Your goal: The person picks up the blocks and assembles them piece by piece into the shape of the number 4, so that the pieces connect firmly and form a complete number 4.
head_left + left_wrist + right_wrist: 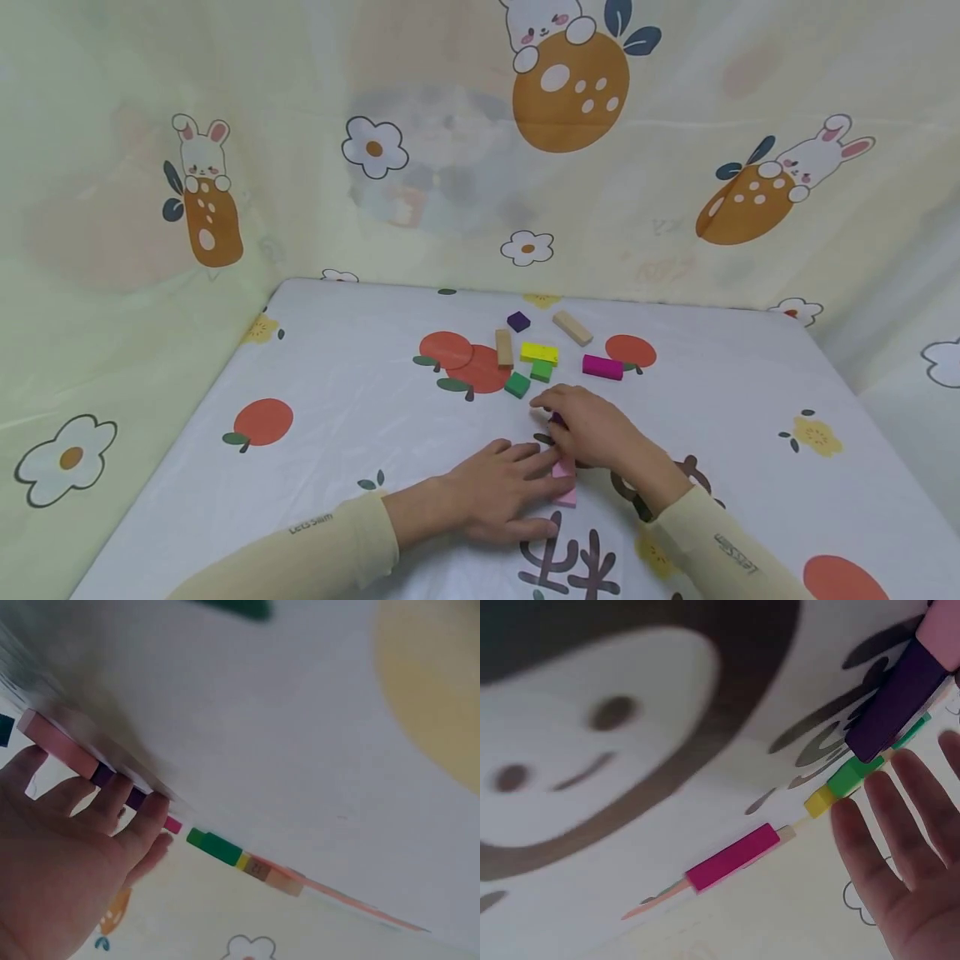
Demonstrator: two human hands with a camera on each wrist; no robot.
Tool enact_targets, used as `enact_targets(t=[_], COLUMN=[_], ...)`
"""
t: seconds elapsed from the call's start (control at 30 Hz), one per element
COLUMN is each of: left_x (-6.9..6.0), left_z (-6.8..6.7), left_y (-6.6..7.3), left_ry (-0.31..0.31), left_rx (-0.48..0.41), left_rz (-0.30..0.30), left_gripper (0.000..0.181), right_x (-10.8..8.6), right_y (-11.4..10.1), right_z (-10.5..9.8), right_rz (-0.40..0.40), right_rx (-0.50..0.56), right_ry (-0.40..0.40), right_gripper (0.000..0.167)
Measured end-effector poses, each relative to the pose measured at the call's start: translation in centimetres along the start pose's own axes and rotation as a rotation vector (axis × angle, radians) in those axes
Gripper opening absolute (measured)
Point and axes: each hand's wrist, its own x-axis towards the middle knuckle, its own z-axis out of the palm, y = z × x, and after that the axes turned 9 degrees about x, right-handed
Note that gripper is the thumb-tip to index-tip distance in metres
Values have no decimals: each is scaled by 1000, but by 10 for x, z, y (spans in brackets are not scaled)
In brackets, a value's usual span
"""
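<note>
A pink block (565, 499) lies end to end with a dark purple block (557, 419) on the table. My left hand (497, 493) has its fingers spread beside them; in the left wrist view its fingertips are along the pink block (61, 748) and purple block (136, 799). Over the purple block is my right hand (596, 429), partly covering it. From the right wrist view, the fingers of this hand (919, 877) are extended beside the purple block (896, 701), which meets the pink block (940, 631). Its thumb is hidden there.
Farther back lie two green blocks (517, 384) (542, 371), a yellow block (539, 353), a magenta block (603, 367), two wooden blocks (503, 348) (572, 328) and a small dark purple block (518, 322). A patterned curtain (442, 208) stands behind the table.
</note>
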Motion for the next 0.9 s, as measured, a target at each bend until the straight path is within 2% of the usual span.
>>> enact_targets(t=[0.13,0.27,0.6,0.9], left_x=[0,-1,-3,-2], left_z=[3,6,4,2], left_y=[0,0,1,-1], left_ry=[17,43,56,62], left_rx=[-1,15,38,44], left_rz=[4,9,14,13], left_gripper=[63,63,63,62], right_x=[14,27,53,66], right_y=[-4,-10,-14,-15], right_z=[1,1,5,10], right_rz=[-19,-51,-62,-25], right_rx=[-47,-64,-155,-206], right_ry=[62,88,34,-3], right_gripper=[40,39,45,43])
